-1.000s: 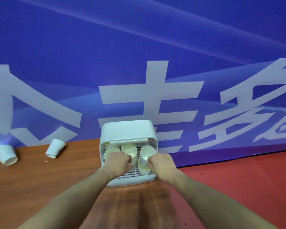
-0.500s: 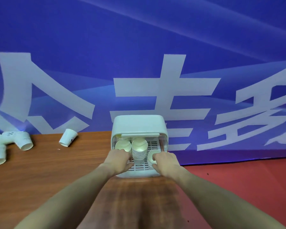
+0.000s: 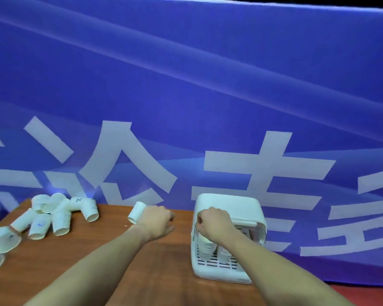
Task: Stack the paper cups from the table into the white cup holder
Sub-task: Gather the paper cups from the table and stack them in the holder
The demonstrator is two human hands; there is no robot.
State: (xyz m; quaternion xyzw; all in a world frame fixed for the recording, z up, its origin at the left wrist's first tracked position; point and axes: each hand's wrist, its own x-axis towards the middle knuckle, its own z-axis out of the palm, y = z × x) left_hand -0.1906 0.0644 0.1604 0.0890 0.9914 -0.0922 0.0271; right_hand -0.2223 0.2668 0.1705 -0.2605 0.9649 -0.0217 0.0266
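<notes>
The white cup holder [image 3: 230, 204] stands on the wooden table [image 3: 164, 272] at the right, its front open. Inside it stand a tall stack of paper cups [image 3: 206, 248] and a shorter stack [image 3: 224, 253] on the slotted tray. My right hand [image 3: 215, 224] is in the opening, its fingers curled over the top of the tall stack. My left hand [image 3: 157, 219] hovers over the table left of the holder with relaxed fingers, holding nothing. A single paper cup [image 3: 136, 212] lies on its side just left of that hand.
Several loose paper cups [image 3: 60, 217] lie in a heap at the table's far left, with more [image 3: 2, 239] near the left edge. A blue banner with white characters [image 3: 252, 107] hangs right behind the table. Red floor [image 3: 374, 294] shows at the lower right.
My left hand has come out of the holder and moved left toward the lying cup. My right hand has shifted onto the tall stack. The view has swung left, showing the heap of cups.
</notes>
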